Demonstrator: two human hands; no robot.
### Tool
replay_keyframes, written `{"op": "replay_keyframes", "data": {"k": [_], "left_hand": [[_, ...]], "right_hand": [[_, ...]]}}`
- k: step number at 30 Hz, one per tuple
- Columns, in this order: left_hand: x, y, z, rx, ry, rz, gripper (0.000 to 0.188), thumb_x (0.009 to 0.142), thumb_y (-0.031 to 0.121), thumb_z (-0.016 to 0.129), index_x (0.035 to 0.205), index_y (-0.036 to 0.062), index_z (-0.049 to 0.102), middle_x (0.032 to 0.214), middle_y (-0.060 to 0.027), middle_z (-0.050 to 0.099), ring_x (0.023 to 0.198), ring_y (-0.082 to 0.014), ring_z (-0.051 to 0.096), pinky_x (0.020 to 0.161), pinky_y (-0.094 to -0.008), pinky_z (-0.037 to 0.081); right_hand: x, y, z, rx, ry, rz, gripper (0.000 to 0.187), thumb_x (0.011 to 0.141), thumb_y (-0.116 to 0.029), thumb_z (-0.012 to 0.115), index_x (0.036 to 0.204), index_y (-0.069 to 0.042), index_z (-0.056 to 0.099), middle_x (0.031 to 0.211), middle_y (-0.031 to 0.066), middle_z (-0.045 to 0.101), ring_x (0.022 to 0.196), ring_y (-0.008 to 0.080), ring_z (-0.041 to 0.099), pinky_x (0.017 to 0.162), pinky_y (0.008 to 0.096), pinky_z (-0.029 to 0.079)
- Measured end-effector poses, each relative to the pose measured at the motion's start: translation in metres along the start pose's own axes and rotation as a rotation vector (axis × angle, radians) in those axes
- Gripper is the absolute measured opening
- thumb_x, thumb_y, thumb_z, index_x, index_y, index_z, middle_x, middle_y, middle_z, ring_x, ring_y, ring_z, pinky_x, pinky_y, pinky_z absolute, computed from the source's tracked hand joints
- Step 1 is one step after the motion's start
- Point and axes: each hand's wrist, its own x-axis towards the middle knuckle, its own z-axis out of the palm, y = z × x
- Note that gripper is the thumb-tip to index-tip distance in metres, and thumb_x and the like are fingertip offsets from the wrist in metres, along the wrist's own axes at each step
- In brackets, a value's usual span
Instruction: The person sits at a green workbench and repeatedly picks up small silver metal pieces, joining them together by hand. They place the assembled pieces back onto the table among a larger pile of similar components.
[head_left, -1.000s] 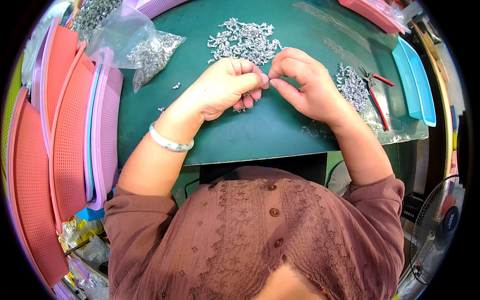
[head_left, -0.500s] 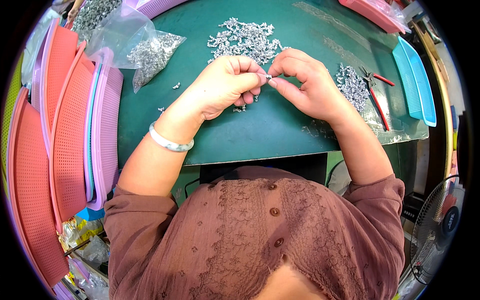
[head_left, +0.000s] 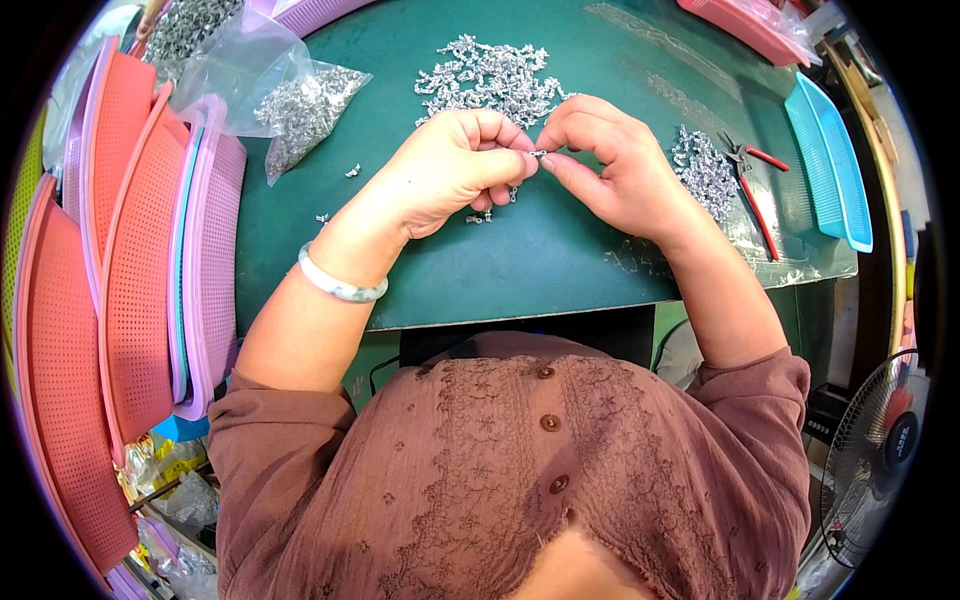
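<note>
Head view shows the person's two hands meeting over a green table [head_left: 520, 285]. The left hand [head_left: 455, 172] is closed in a pinch, thumb against forefinger, on one end of a small silvery metal piece [head_left: 538, 153]; its other fingers curl beneath the palm. The right hand [head_left: 618, 168] pinches the opposite end between thumb and forefinger, so the piece sits right between the two sets of fingertips, above the table. It is too small for its exact shape to be told.

Just below the left hand's curled fingers lie a few similar loose pieces [head_left: 481, 216]. A pale, mottled bangle [head_left: 338, 282] circles the left forearm, and two more stray bits [head_left: 352, 172] rest on the table left of that arm.

Beyond the hands spreads a large pile [head_left: 490, 78] of the same silvery parts. Right of the right forearm is a smaller heap [head_left: 703, 178], and close beside it lie red-handled pliers [head_left: 757, 216] with their handles spread apart. Farther right stands a light blue basket [head_left: 848, 175].

Toward the upper left, a clear plastic bag [head_left: 225, 85] holds many small grey metal parts. Along the left edge, perforated baskets [head_left: 140, 280] in coral and lilac are nested on their sides. A black fan [head_left: 872, 450] stands at the lower right, off the table.
</note>
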Motion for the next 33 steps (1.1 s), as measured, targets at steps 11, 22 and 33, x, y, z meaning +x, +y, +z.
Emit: {"op": "replay_keyframes", "data": {"k": [11,22,33], "left_hand": [[0.004,0.000,-0.010,-0.280,0.031,0.037,0.006,0.082,0.007,0.050,0.087,0.0060,0.054,0.077,-0.0046,0.058,0.064,-0.0111,0.055,0.052,-0.0197,0.043],[0.005,-0.002,-0.008,-0.153,0.092,0.046,0.008,0.083,0.011,0.054,0.088,0.0045,0.057,0.073,-0.0024,0.057,0.060,-0.0086,0.053,0.049,-0.0178,0.041],[0.001,0.000,-0.002,-0.036,0.018,-0.033,0.009,0.085,0.013,0.057,0.084,0.0044,0.059,0.069,0.0001,0.056,0.054,-0.0043,0.049,0.045,-0.0157,0.037]], "right_hand": [[-0.003,0.000,0.009,-0.094,-0.145,0.003,0.014,0.072,-0.007,0.061,0.086,-0.005,0.060,0.083,0.0095,0.053,0.083,0.0284,0.052,0.073,0.0366,0.044],[-0.001,0.002,0.013,-0.118,-0.100,0.050,0.007,0.075,-0.007,0.058,0.081,-0.004,0.057,0.078,0.0107,0.054,0.079,0.0300,0.053,0.070,0.0380,0.044],[0.002,-0.005,0.005,-0.026,0.052,0.047,0.008,0.074,-0.005,0.060,0.081,-0.003,0.057,0.079,0.0107,0.056,0.077,0.0294,0.055,0.069,0.0358,0.045]]}}
